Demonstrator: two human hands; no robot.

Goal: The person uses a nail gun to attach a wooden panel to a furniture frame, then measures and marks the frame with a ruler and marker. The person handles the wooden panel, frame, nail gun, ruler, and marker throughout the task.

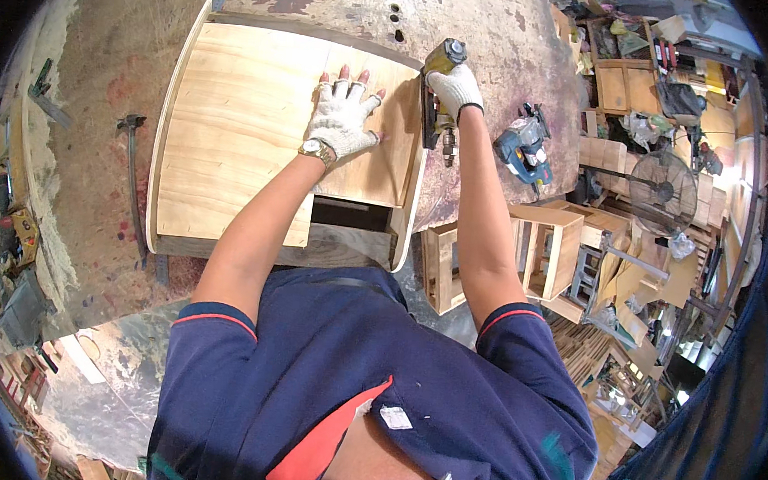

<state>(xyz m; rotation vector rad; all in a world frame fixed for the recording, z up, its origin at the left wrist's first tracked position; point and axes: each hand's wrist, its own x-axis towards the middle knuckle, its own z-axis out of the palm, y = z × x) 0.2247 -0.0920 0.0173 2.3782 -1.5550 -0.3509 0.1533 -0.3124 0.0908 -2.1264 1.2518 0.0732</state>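
Pale plywood panel (239,129): it lies flat across the top of our box-shaped wooden carcass (284,255), which rests on the stained, worn surface (506,65).
Left hand (343,118): white-gloved with bare fingertips, we keep it open, fingers spread over the panel.
Right hand (458,90): also white-gloved, closed around our yellow-and-black metal nail gun (429,108), beside the carcass's right edge; we cannot tell whether its nose touches wood.
Step in hand: we judge this to be fastening the panel along that edge.
Next move: likely calls for steady pressure from our left hand and a squarely aligned nose.
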